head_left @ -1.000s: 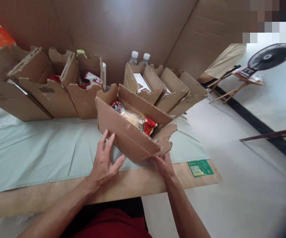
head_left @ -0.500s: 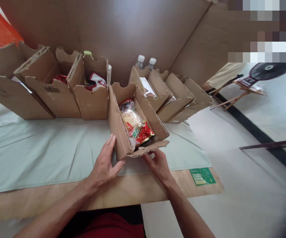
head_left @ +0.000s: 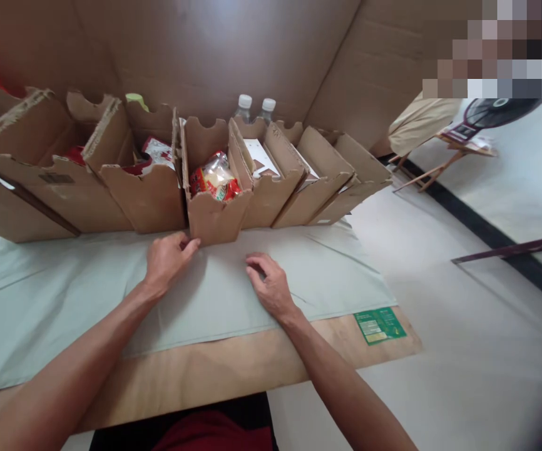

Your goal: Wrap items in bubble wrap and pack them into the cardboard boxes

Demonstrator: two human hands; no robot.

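A cardboard box (head_left: 217, 219) stands upright in the row at the table's back. Clear and red food packets (head_left: 217, 178) show inside it. My left hand (head_left: 168, 260) is at this box's lower left front corner, its thumb seeming to touch the cardboard and its fingers loosely bent, gripping nothing. To the right and nearer me, my right hand (head_left: 271, 285) rests over the green-grey cloth, apart from the box. Its fingers are curved, with a gap between thumb and forefinger, and it holds nothing.
More open cardboard boxes (head_left: 144, 203) flank it, several holding packets. Two white-capped bottles (head_left: 268, 109) stand behind. The cloth (head_left: 97, 300) covers most of the wooden table (head_left: 214, 376); a green card (head_left: 380, 326) lies near its right corner. Beyond are a fan (head_left: 501, 113) and a person's beige-clothed leg (head_left: 421, 122).
The packet-filled box has moved back from the front into the row between its neighbours. My right hand has let go of it; my left hand stays at its lower corner.
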